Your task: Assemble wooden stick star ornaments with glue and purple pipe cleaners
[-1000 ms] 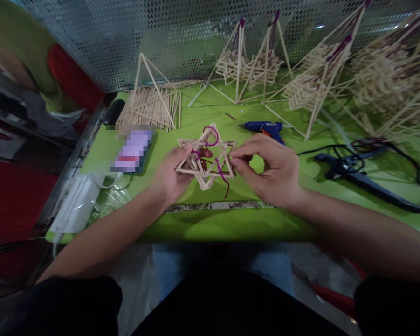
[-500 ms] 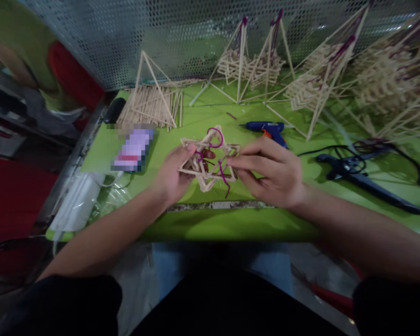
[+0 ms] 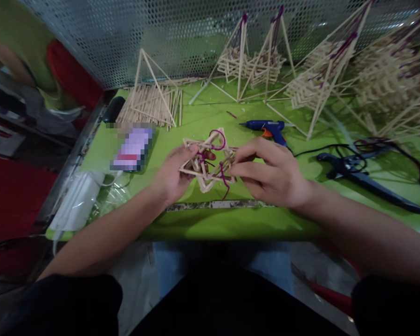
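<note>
Between my hands, above the green table, is a star-shaped frame (image 3: 204, 180) of thin wooden sticks. Purple string (image 3: 224, 175) is tied on it at several spots, with a loop at the top and a loose end hanging down on the right. My left hand (image 3: 177, 171) grips the frame's left side, thumb on top and fingers beneath. At the right side, my right hand (image 3: 271, 170) has its thumb and fingertips pinched together at the frame's edge; whether they hold the string or a stick is hidden.
A blue glue gun (image 3: 265, 126) lies behind my right hand, and dark scissors (image 3: 370, 182) lie to the right. Stick structures (image 3: 265, 65) with purple string line the back. On the left are a stick pile (image 3: 154, 107), a phone (image 3: 133, 147) and a white power strip (image 3: 77, 200). Another person (image 3: 17, 56) is at far left.
My right hand has shifted slightly, its fingers curling closer at the frame's right edge. The star frame has tilted a little. My left hand keeps its hold.
</note>
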`<state>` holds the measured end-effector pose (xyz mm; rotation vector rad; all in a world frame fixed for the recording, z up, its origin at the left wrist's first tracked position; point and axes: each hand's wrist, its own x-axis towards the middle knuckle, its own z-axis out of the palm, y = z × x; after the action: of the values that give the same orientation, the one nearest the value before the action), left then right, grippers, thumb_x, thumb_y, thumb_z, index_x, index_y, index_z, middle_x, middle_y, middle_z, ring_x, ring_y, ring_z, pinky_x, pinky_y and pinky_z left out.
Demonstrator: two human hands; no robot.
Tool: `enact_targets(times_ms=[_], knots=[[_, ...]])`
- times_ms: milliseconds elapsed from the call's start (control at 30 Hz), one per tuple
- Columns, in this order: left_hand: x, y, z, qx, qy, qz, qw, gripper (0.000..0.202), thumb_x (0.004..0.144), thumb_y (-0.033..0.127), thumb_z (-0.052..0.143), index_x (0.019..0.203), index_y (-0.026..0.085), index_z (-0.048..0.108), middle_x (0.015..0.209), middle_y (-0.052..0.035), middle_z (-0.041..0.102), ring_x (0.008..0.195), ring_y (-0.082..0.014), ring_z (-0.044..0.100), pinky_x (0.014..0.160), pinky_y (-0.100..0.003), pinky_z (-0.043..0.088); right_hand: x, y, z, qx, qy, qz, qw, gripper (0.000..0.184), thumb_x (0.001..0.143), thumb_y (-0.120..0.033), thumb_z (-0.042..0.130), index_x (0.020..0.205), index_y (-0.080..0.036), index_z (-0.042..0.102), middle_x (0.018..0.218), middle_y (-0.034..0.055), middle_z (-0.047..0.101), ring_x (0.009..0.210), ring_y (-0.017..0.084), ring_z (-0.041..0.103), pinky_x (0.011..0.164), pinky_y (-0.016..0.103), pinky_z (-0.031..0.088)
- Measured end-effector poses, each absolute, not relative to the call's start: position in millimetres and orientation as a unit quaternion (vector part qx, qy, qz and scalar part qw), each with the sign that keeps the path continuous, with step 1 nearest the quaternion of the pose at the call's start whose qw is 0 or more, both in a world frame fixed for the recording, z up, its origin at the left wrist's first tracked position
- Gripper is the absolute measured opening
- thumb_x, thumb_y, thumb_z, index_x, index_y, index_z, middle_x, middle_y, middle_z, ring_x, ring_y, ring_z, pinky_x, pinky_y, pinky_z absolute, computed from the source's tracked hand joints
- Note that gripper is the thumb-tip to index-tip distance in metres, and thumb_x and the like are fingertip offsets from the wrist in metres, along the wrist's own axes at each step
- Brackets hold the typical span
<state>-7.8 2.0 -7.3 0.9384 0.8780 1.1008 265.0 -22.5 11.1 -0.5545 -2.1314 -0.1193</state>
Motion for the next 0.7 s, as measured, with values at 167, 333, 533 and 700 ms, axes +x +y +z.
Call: enact_targets(times_ms=[167,333,533,700], knots=[[-6.9,2.0,-5.4,0.419,0.374,0.498,0.660,0.048,0.089,0.061,0.107,0.108,0.022,0.086,0.090,-0.0035,0.089,0.074,-0.0201,0.084,0.067,-0.030,0.070,264.2,-22.2,16.5,-0.211,-0.865,-0.043,0.453,0.025,0.109,-0.005,0.070,0.118,-0.028,0.074,0.115,0.0048,0.081,0.094,0.021,0.077,0.081,0.037,0.062],[-3.1,1.1,0.2,0.432,0.362,0.522,0.640,0.046,0.087,0.057,0.109,0.108,0.023,0.085,0.093,-0.0032,0.089,0.080,-0.0222,0.087,0.064,-0.030,0.070,263.0,-23.4,18.5,-0.211,-0.868,-0.021,0.450,0.019,0.111,-0.015,0.077,0.126,-0.027,0.075,0.110,0.0049,0.081,0.090,0.022,0.076,0.079,0.040,0.061],[-2.2,1.2,-0.2,0.446,0.359,0.546,0.612,0.053,0.083,0.059,0.112,0.111,0.024,0.086,0.095,-0.0024,0.089,0.081,-0.0235,0.089,0.066,-0.032,0.072,258.9,-24.9,14.2,-0.221,-0.861,-0.007,0.458,0.018,0.107,-0.018,0.083,0.121,-0.027,0.077,0.103,0.0016,0.083,0.082,0.020,0.075,0.072,0.039,0.055],[-2.5,1.1,-3.9,0.469,0.311,0.579,0.591,0.052,0.094,0.067,0.106,0.120,0.027,0.084,0.112,-0.0054,0.092,0.114,-0.0324,0.094,0.088,-0.043,0.081,255.4,-28.0,13.6,-0.240,-0.788,0.072,0.563,0.029,0.097,-0.017,0.084,0.122,-0.030,0.076,0.093,-0.0001,0.074,0.076,0.020,0.066,0.067,0.038,0.052]])
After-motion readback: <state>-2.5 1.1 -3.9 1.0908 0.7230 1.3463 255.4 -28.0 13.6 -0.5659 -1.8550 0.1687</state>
